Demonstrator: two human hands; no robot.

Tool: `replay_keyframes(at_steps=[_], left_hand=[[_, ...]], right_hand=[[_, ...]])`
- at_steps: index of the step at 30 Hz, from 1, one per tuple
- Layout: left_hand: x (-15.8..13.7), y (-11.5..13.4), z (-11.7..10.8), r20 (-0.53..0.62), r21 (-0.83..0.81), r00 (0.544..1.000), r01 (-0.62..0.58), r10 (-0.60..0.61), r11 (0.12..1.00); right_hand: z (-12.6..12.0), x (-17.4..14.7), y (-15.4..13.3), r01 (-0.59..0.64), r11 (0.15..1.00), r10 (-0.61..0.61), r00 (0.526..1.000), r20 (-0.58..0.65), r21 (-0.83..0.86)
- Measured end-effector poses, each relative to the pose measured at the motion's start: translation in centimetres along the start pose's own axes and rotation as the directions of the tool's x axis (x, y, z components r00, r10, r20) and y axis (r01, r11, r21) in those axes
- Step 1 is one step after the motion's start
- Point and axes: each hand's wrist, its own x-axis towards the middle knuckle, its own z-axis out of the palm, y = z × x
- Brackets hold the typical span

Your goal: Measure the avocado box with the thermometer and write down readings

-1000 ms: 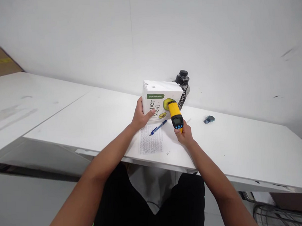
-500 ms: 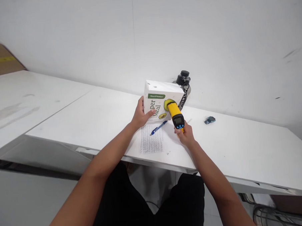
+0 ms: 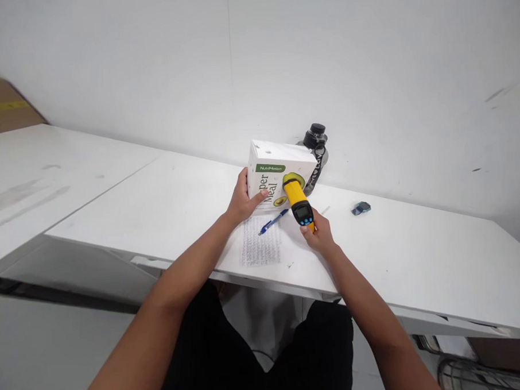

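Observation:
My left hand grips the left side of a white box with a green label and avocado pictures, its thumb lying on the front face. In my right hand is a yellow and black infrared thermometer, held by its handle, with its small screen turned up towards me. Its nose points at the box front near the large avocado; whether the two touch I cannot tell. Below the box, a blue pen lies across a printed sheet of paper.
Behind the box, near the wall, stands a bottle with a black cap and a lettered strap. A small dark blue-green object lies on the white table to the right. A cardboard box sits at the far left.
The thermometer has swung slightly to the left across the box front, turning with my right hand. My left hand and the box stay almost where they were.

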Motion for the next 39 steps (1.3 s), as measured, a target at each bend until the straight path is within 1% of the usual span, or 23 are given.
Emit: replay_keyframes(at_steps=[3,8,14,17,20,23,27,29,31,33,36,39], left_hand=[[-0.1,0.1,0.2,-0.005,-0.011,1.0,-0.01,0.01,1.0],[-0.2,0.0,0.4,-0.004,-0.034,1.0,-0.006,0.006,0.999],[-0.2,-0.1,0.3,-0.007,-0.046,1.0,-0.013,0.013,0.999],[-0.1,-0.1,0.4,-0.007,-0.05,1.0,-0.018,0.018,0.999],[-0.1,-0.1,0.3,-0.005,-0.047,1.0,-0.013,0.012,0.999],[-0.2,-0.2,0.3,-0.012,-0.027,1.0,-0.003,0.002,1.0],[-0.3,-0.5,0.3,-0.021,0.016,1.0,0.014,-0.013,1.0],[-0.3,-0.9,0.1,-0.066,0.088,0.998,0.031,-0.025,0.996],[-0.1,-1.6,-0.1,-0.146,0.16,0.989,0.052,-0.029,0.986],[0.2,-2.4,-0.5,-0.239,0.2,0.971,0.074,-0.024,0.977],[0.8,-3.7,-1.1,-0.364,0.221,0.93,0.132,-0.044,0.966],[1.2,-4.5,-1.4,-0.424,0.25,0.899,0.231,-0.108,0.94]], right_hand=[[-0.1,0.1,-0.1,-0.003,1.0,0.003,1.0,-0.015,0.025],[-0.2,0.3,-0.1,-0.044,0.999,0.043,0.999,0.005,0.02],[-0.4,0.5,0.0,0.048,0.998,-0.047,0.999,-0.009,0.038],[-0.5,0.6,0.0,0.056,0.997,-0.057,0.998,0.005,0.052],[-0.5,0.6,-0.1,0.032,0.997,-0.034,0.999,0.023,0.067],[-0.5,0.6,0.0,-0.026,0.998,0.023,0.999,0.042,0.064],[-0.1,0.3,0.2,-0.062,0.995,0.06,0.998,0.022,0.079],[0.3,0.0,0.4,-0.071,0.989,0.071,0.997,0.008,0.126],[0.8,-0.2,0.6,-0.106,0.979,0.11,0.994,-0.013,0.174],[1.2,-0.3,1.0,-0.153,0.964,0.171,0.983,-0.068,0.216],[1.6,-0.2,1.5,-0.189,0.935,0.255,0.947,-0.196,0.301],[1.7,0.1,1.7,-0.202,0.9,0.321,0.906,-0.276,0.386]])
